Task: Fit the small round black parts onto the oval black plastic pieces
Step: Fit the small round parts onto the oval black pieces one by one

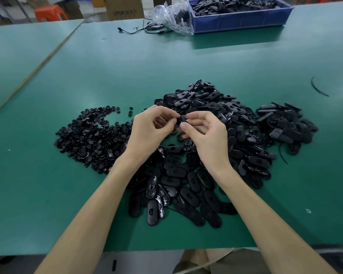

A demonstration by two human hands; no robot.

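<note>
Both hands meet above the table (127, 66). The left hand (152, 127) and right hand (205, 133) each pinch one oval piece (182, 119), held right between them. Is a round part already under those left fingertips? Can't tell, the fingers cover it. Left of the left hand lies a big heap of round parts (91, 135). Ovals (186, 184) spread under the wrists and off to the right. Which ones are fitted is hard to read, but by my reckoning plenty remains.
</note>
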